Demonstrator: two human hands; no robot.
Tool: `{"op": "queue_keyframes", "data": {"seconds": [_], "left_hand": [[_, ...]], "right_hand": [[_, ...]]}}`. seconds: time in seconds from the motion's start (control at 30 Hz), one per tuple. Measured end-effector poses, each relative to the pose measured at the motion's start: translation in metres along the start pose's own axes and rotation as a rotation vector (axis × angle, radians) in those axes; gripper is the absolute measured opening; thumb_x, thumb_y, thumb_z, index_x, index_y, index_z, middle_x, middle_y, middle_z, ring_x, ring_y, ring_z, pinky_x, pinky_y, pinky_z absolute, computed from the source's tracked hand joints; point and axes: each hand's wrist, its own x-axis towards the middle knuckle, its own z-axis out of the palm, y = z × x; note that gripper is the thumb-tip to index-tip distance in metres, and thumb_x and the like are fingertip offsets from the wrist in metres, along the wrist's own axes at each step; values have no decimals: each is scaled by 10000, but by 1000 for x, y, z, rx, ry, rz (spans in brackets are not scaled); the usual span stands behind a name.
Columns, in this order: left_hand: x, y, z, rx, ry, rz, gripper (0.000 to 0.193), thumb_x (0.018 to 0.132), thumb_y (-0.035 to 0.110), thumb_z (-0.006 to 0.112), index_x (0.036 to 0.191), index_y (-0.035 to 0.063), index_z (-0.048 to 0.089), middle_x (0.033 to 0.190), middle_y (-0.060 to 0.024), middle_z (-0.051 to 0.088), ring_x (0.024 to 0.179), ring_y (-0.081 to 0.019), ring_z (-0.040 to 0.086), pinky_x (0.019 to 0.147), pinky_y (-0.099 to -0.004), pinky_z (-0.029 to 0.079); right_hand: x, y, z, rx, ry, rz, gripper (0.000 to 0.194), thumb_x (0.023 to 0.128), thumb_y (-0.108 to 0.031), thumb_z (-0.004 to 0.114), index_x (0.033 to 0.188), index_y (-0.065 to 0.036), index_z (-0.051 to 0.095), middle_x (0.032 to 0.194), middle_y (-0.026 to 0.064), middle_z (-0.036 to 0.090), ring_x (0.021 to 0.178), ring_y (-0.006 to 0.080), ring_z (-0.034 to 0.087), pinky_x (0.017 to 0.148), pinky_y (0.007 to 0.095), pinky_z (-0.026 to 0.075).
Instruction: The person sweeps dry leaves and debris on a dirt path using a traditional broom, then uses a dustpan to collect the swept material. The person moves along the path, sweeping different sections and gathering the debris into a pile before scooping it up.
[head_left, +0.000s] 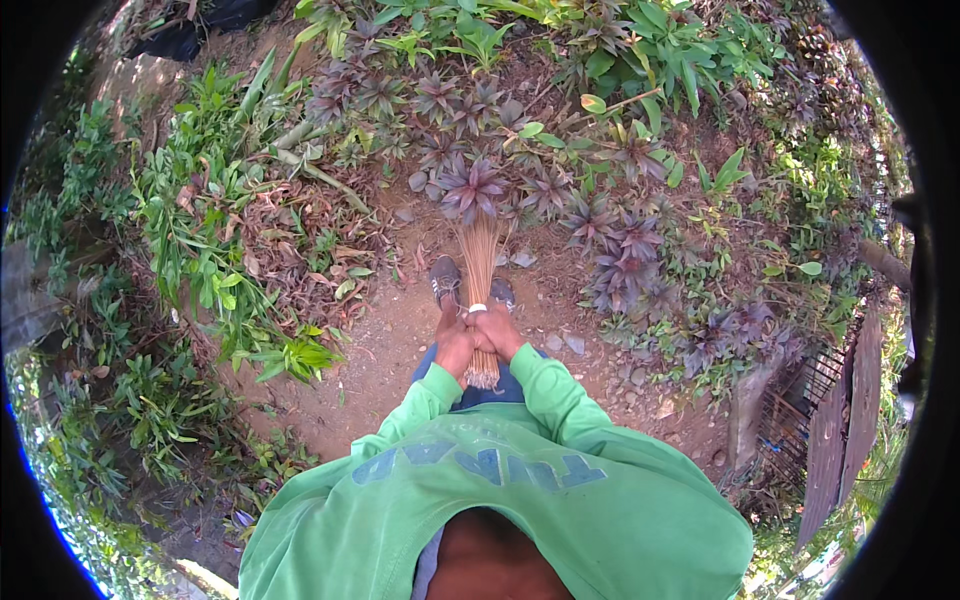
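Both of my hands grip a stick broom, a bundle of thin brown ribs (480, 259), in front of my thighs. My left hand (456, 341) wraps the bundle from the left, and my right hand (493, 327) closes on it from the right, touching the left. A white band (478, 307) circles the broom just beyond my fingers. The blunt butt end (482, 373) sticks out toward my body. The bristles fan away from me between my shoes, their tips beside a purple rosette plant (471, 187).
Dry leaves and cut branches (300, 217) lie on the left by green plants (202, 255). More purple plants (626, 259) grow at the right. Loose stones (564, 343) dot the bare soil (360, 390). A rusty corrugated sheet (832, 442) leans at the far right.
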Motion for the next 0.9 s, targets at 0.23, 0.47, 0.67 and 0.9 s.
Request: {"op": "queue_keyframes", "data": {"seconds": [0.23,0.47,0.67,0.9], "left_hand": [[65,18,31,-29,-114,-144,556,565,-3,633,1099,-125,531,1237,-194,478,948,-230,596,663,-325,520],[-3,5,27,138,186,-37,454,598,62,623,1038,-42,580,949,-138,609,746,-231,616,627,-345,506],[-1,24,38,49,169,94,558,559,50,647,1100,-65,581,971,-131,637,777,-225,631,692,-308,513],[56,6,-16,-84,149,-83,354,609,70,599,944,-42,620,793,-118,640,645,-208,622,551,-338,492]], "right_hand": [[83,25,-51,-142,43,-101,247,747,-173,620,896,24,628,741,132,628,646,181,604,608,325,488],[58,86,-21,-192,-67,-114,207,703,-131,656,810,45,635,759,141,647,708,210,642,555,311,494],[35,19,-19,48,49,-7,328,686,-204,681,816,92,623,792,186,649,702,240,644,586,331,499],[137,76,4,-802,-283,-455,179,710,-226,583,772,-104,698,766,149,658,731,257,654,663,403,489]]}}
